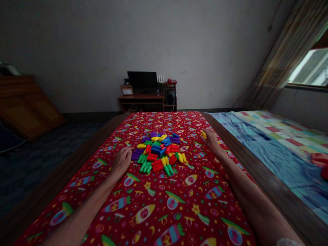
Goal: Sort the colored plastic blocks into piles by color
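Note:
A heap of plastic building pieces (155, 149) in red, yellow, green, blue and purple lies on the red patterned cloth (143, 212). They look like short paired tubes. My left hand (122, 159) rests on the cloth at the heap's left edge, palm down, its fingers loosely extended beside a purple piece (135, 155); I cannot tell whether they touch it. Out to the right of the heap, my right hand (211, 139) has its fingers closed on a yellow plastic piece (203, 134), partly covered by the fingers, close above the cloth.
The cloth covers a long wooden table (266, 194). A bed with a blue sheet (256, 150) stands along the right side. Beyond the far end, a desk (140, 97) holds a monitor (142, 82) and a red telephone (172, 81). A wooden cabinet (28, 106) is at the left.

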`<move>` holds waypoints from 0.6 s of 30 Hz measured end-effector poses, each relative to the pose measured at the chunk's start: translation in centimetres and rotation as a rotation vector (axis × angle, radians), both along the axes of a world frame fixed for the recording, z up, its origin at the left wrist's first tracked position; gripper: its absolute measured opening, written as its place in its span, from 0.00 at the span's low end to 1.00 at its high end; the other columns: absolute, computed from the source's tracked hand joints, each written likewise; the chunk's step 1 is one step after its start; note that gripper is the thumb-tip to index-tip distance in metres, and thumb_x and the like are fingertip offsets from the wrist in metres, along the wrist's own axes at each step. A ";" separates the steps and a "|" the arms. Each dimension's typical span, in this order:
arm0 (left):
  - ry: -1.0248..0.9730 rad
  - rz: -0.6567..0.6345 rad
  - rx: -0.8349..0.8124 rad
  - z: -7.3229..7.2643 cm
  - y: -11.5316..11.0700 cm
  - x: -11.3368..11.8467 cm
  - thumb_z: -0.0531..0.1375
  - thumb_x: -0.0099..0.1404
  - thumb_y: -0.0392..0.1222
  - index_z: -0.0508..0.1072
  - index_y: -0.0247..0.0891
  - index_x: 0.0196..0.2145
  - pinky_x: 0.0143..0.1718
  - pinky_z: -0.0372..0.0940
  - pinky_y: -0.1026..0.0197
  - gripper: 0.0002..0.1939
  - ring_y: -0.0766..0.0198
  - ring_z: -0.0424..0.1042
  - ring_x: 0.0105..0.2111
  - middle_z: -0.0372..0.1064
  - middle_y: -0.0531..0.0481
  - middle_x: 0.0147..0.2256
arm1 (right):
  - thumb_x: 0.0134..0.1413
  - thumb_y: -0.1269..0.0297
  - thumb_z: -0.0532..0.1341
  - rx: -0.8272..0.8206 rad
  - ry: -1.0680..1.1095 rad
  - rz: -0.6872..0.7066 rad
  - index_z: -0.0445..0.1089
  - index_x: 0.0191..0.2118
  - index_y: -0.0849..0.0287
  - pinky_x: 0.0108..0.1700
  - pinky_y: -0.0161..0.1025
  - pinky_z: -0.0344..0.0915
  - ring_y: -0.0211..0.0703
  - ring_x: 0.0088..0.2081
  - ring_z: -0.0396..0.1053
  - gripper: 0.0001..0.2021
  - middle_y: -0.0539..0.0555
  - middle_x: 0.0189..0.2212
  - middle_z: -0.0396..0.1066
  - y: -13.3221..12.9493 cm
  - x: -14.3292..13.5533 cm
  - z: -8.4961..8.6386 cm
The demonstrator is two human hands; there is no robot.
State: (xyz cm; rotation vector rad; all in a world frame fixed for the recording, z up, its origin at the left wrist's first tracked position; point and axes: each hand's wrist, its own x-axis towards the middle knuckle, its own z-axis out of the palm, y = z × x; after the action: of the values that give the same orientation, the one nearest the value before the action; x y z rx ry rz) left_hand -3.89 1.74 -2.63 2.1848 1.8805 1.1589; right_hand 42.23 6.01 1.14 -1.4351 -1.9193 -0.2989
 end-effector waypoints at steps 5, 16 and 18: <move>-0.001 0.012 0.001 0.1 -0.1 0.2 0.42 0.62 0.53 0.73 0.35 0.40 0.57 0.61 0.47 0.26 0.51 0.70 0.50 0.72 0.39 0.45 | 0.64 0.57 0.52 -0.222 0.017 0.155 0.71 0.52 0.61 0.40 0.41 0.68 0.48 0.37 0.74 0.19 0.61 0.36 0.77 -2.4 -3.5 1.5; 0.022 -0.003 -0.009 0.4 -0.5 0.4 0.42 0.64 0.52 0.74 0.35 0.40 0.58 0.61 0.46 0.26 0.52 0.69 0.50 0.71 0.39 0.46 | 0.57 0.68 0.59 -0.577 -0.361 0.238 0.74 0.47 0.58 0.36 0.34 0.61 0.45 0.38 0.72 0.13 0.58 0.37 0.76 -5.2 -7.4 3.6; 0.021 0.004 -0.007 0.2 -0.3 0.3 0.43 0.64 0.52 0.74 0.36 0.39 0.57 0.61 0.46 0.25 0.52 0.69 0.50 0.71 0.39 0.46 | 0.57 0.68 0.57 -0.513 -0.298 0.027 0.74 0.47 0.59 0.38 0.36 0.62 0.48 0.40 0.72 0.13 0.60 0.39 0.76 -4.3 -5.5 4.0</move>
State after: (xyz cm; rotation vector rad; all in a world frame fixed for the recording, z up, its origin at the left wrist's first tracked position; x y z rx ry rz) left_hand -3.54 1.40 -2.38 2.1989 1.8948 1.1329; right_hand 36.74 1.68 5.14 -1.7643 -2.3740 0.0011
